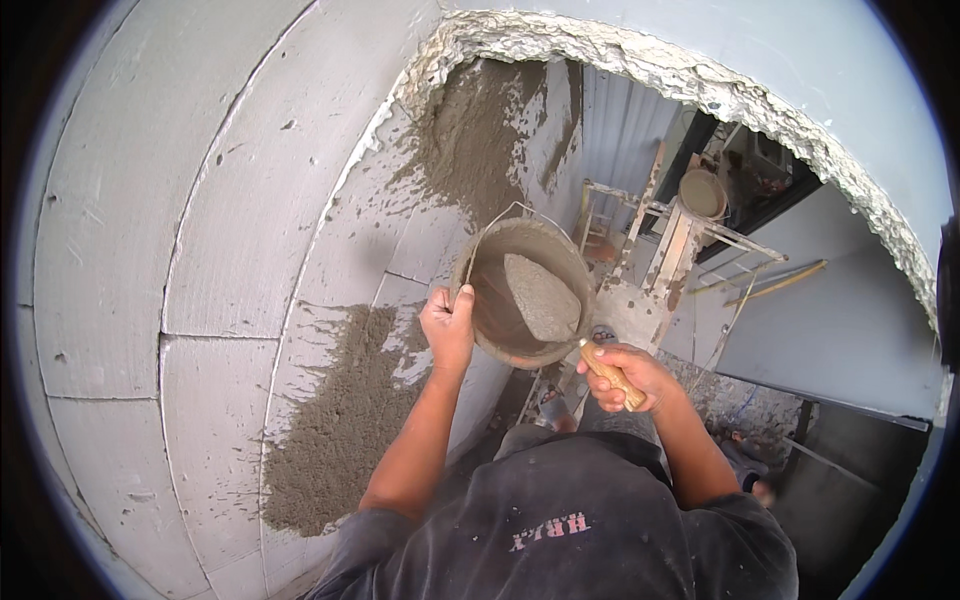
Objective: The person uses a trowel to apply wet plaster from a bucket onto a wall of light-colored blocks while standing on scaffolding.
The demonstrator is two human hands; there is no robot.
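My left hand (449, 326) grips the near left rim of a round bucket (582, 262), its thumb over the edge. The bucket is smeared with grey mortar and has a thin wire handle (470, 255). In my right hand (628, 377) is a trowel, fingers wrapped round its wooden handle (612, 376). The trowel's pointed blade (541, 299) lies inside the bucket's mouth, coated with grey mortar. How much mortar the bucket holds I cannot tell. Left of my hands, wet mortar (345, 430) is spread over the block wall (225, 250).
Another patch of mortar (480, 125) covers the wall farther up. A broken, rough wall edge (640, 55) curves across the top. Below stand a spattered scaffold (672, 255) and a second bucket (702, 194). Another person's foot (763, 493) shows at lower right.
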